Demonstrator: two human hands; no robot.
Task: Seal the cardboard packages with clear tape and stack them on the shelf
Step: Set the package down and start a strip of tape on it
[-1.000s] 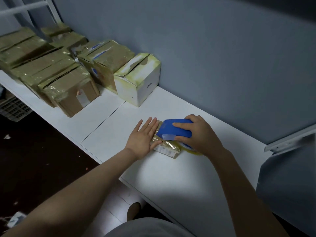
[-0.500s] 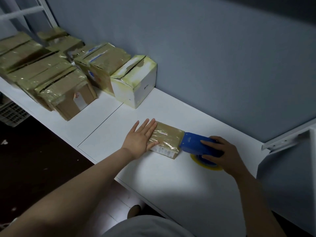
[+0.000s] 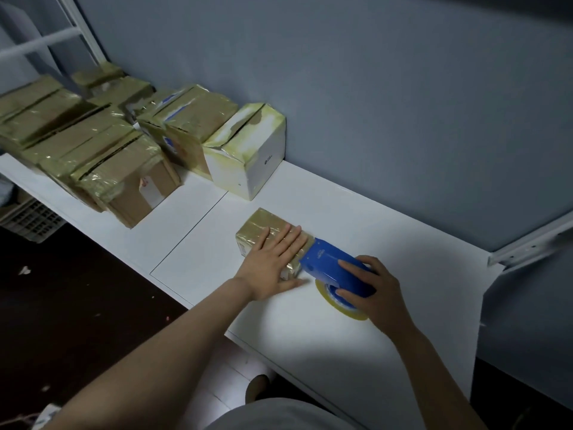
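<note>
Head view, left grip [image 3: 273,259] flat on package [image 3: 259,225], right grip [image 3: 381,290] clasping dispenser [image 3: 328,268]

— How much of the small package [image 3: 263,223] shows?
— Only its far end. The left hand [image 3: 273,262] lies flat over the near part.
— And the tape roll [image 3: 322,291]?
— Just a yellow arc. The blue dispenser [image 3: 328,268] and the right hand [image 3: 372,293] gripping it cover the rest.
— Can you read the mark on the white box [image 3: 248,169]?
— Too small. The label [image 3: 151,189] on the brown box is illegible too, and the leftmost boxes [image 3: 21,97] run off the picture's edge.
</note>
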